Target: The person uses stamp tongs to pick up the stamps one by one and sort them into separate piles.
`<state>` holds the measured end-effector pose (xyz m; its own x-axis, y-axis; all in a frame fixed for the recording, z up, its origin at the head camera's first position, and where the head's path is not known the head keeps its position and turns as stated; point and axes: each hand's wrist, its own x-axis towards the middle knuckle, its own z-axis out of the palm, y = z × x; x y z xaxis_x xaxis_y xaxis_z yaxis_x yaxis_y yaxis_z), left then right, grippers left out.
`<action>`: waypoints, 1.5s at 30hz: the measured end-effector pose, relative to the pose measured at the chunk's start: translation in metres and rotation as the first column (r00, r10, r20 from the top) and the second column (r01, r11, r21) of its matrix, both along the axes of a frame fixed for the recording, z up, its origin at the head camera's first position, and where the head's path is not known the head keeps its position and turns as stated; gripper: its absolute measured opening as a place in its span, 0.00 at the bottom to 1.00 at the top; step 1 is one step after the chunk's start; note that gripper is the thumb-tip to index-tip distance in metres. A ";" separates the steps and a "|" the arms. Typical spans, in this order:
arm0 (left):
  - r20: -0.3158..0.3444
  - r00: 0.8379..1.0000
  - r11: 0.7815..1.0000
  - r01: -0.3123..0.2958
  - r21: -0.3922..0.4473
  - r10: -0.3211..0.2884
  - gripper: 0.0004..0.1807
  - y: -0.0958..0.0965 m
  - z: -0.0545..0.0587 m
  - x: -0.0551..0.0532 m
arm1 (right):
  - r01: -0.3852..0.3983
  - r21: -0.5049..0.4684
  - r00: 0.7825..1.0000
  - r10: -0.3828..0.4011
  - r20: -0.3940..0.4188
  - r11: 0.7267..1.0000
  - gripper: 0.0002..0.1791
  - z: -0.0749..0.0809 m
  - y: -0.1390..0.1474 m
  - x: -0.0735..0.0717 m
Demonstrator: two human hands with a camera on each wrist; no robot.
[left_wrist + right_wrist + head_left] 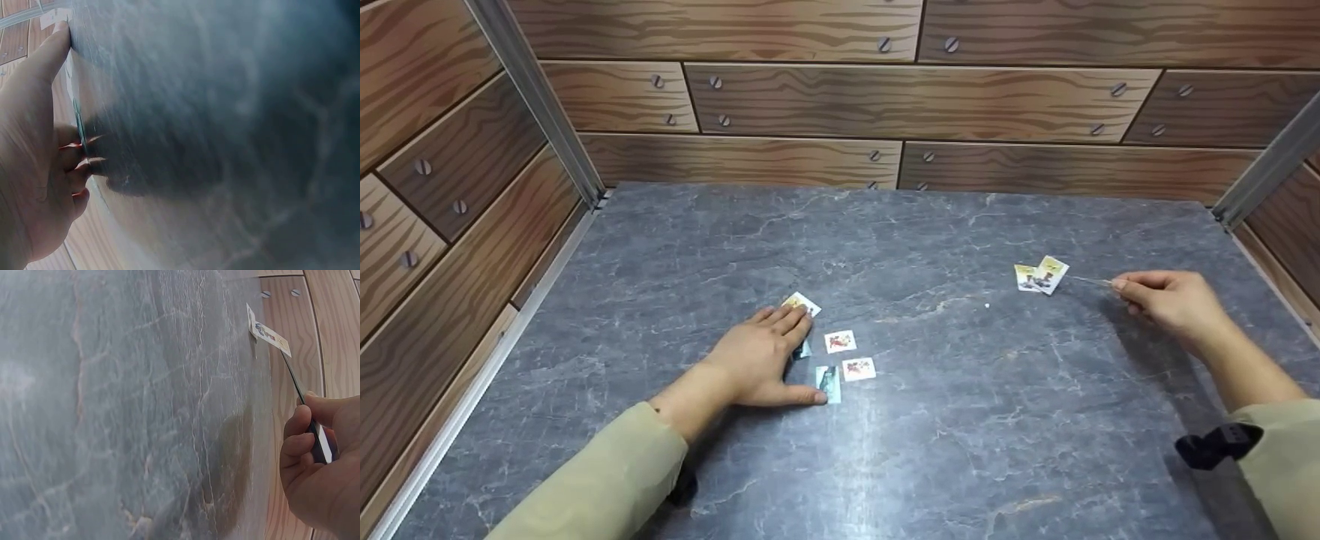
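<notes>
Over at the right of the surface (930, 450), the person's right hand (1170, 300) is pinching a slim pair of tweezers (294, 378) between thumb and bent fingers, and the tips are reaching a small stamp (1054, 274). That stamp is showing a white border, a yellowish band along one edge and a little dark, many-coloured figure below it. It is tilting, and a second stamp (1024, 279) with much the same yellow-topped picture is sitting against its left side, the two overlapping as I am seeing them from above; whether the tilted one is touching the surface, I cannot tell.

Further left, the left hand (761, 356) is lying palm down, its fingers stretched out straight and the thumb held apart, gripping nothing. The fingertips are covering part of a yellow-and-white stamp (802, 302), while the thumb is resting at the edge of a teal stamp (828, 381) carrying a dark green shape. Another bluish stamp (805, 349) is peeping out from beside the fingers, mostly hidden. Just right of that hand, two white stamps are lying flat and apart, the upper one (841, 341) and the lower one (859, 369), each bearing a small red picture.

The surface is showing grey marbling with pale veins, and wood-patterned panels (922, 101) printed with screw heads are standing around it.
</notes>
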<state>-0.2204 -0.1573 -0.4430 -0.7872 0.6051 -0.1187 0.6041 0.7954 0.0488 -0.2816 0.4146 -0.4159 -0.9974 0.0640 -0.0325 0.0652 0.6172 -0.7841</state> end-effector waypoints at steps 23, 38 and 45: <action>-0.016 1.000 1.000 0.016 0.017 -0.015 0.66 0.000 -0.001 -0.001 | 0.004 0.108 1.000 -0.002 -0.012 0.994 0.27 -0.006 -0.003 0.001; -0.008 1.000 1.000 0.010 0.010 -0.010 0.67 0.000 -0.001 0.000 | -0.002 0.140 1.000 0.003 -0.005 0.990 0.30 -0.005 -0.004 -0.001; -0.008 1.000 1.000 0.013 0.009 -0.013 0.67 0.000 0.000 -0.001 | 0.007 0.129 1.000 -0.006 -0.010 0.992 0.28 -0.005 -0.006 -0.002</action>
<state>-0.2209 -0.1573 -0.4434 -0.7804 0.6161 -0.1070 0.6145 0.7873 0.0507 -0.2831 0.4087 -0.4211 -0.9972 0.0739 -0.0136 0.0623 0.7128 -0.6986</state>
